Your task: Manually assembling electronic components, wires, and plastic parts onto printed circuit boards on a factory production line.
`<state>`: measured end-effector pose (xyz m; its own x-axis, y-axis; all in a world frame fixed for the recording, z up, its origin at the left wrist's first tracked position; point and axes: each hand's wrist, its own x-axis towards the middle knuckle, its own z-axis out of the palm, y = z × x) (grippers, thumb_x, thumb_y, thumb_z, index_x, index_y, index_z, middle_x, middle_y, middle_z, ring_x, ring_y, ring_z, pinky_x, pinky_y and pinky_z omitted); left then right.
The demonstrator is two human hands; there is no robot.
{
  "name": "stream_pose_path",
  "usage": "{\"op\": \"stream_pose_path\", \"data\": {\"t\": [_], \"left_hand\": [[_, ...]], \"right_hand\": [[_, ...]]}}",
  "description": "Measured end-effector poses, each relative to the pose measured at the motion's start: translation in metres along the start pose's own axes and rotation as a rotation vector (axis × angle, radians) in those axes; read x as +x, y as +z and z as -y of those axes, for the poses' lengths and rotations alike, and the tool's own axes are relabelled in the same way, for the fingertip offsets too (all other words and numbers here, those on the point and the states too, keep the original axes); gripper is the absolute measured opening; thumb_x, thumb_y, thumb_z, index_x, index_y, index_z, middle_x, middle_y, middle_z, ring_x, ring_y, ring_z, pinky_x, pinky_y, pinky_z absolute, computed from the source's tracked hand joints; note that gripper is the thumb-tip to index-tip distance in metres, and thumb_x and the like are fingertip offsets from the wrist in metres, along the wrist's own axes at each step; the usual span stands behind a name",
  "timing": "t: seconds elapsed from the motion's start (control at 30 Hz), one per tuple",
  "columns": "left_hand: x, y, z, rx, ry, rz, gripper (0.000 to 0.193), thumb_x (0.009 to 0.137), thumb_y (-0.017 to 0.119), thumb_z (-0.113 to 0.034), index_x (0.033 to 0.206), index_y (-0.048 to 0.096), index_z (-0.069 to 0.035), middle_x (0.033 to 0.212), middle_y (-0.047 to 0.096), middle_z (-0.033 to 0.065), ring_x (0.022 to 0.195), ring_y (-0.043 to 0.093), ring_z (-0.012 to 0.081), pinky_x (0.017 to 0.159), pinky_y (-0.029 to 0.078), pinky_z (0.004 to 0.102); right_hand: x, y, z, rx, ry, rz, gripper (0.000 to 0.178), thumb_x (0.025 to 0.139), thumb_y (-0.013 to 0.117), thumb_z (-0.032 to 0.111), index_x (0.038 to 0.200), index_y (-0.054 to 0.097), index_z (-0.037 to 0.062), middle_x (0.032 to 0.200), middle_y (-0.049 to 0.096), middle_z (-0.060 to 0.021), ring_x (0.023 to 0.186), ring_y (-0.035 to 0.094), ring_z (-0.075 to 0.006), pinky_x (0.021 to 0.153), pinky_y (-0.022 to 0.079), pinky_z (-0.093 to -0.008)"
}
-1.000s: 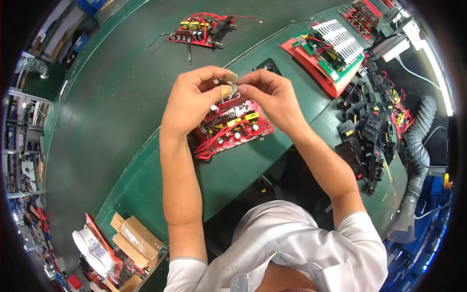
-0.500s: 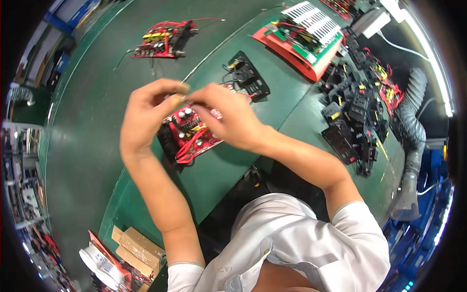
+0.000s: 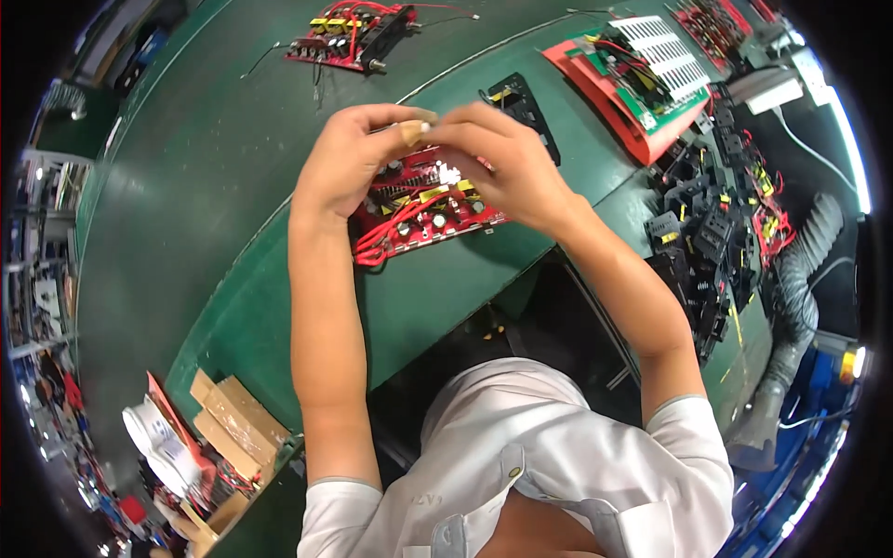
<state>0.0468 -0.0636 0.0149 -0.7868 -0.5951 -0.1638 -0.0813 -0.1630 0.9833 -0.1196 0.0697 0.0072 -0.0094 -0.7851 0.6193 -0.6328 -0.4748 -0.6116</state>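
A red circuit board (image 3: 437, 221) with thick red wires, yellow-wrapped parts and capacitors lies on the green bench beneath both hands. Above its far edge, my left hand (image 3: 349, 163) pinches with thumb and forefinger; the thumb tip has a tan covering. My right hand (image 3: 516, 163) meets it there, fingers drawn together and slightly blurred. Whatever sits between the fingertips is too small to make out. Just beyond my right hand lies a black plastic panel (image 3: 527, 107) with wires, partly hidden by that hand.
Another wired red board (image 3: 349, 39) lies at the far left. At the far right are a green board with a white slotted cover (image 3: 660, 58) and a pile of black plastic housings (image 3: 698, 219). A grey flexible duct (image 3: 800, 288) runs along the right; a cardboard box (image 3: 237, 423) stands lower left.
The whole view has shifted, so bench items appear moved. My hands stay together at the board's far edge, and the board lies at a flatter angle in the picture.
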Motion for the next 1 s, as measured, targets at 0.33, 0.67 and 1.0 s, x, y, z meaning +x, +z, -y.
{"op": "stream_pose_path", "data": {"t": [0.33, 0.67, 1.0], "left_hand": [[-0.004, 0.027, 0.019, -0.132, -0.075, -0.129, 0.024, 0.088, 0.068, -0.003, 0.108, 0.066, 0.010, 0.096, 0.071, 0.0132, 0.086, 0.070, 0.0166, 0.080, 0.057, 0.0268], [-0.015, 0.025, 0.025, 0.049, 0.119, -0.201, 0.030, 0.091, 0.061, 0.000, 0.120, 0.061, 0.007, 0.110, 0.066, 0.0123, 0.097, 0.069, 0.0170, 0.083, 0.055, 0.0263], [-0.028, 0.042, 0.015, 0.763, 0.331, -0.159, 0.038, 0.077, 0.079, -0.013, 0.108, 0.062, 0.001, 0.094, 0.059, 0.0103, 0.075, 0.060, 0.0215, 0.071, 0.049, 0.0340]], "right_hand": [[-0.006, -0.001, -0.019, 0.049, 0.329, 0.023, 0.010, 0.089, 0.065, -0.001, 0.099, 0.066, -0.0016, 0.089, 0.068, -0.0099, 0.083, 0.068, -0.0165, 0.078, 0.054, -0.0297], [-0.011, -0.005, -0.024, 0.070, 0.485, 0.010, 0.010, 0.091, 0.067, 0.006, 0.096, 0.066, -0.0025, 0.085, 0.069, -0.0050, 0.081, 0.063, -0.0084, 0.075, 0.052, -0.0262], [-0.019, -0.016, -0.041, -0.240, 0.029, 0.221, 0.018, 0.080, 0.068, -0.003, 0.096, 0.063, 0.0026, 0.092, 0.062, -0.0115, 0.080, 0.062, -0.0337, 0.069, 0.052, -0.0381]]}}
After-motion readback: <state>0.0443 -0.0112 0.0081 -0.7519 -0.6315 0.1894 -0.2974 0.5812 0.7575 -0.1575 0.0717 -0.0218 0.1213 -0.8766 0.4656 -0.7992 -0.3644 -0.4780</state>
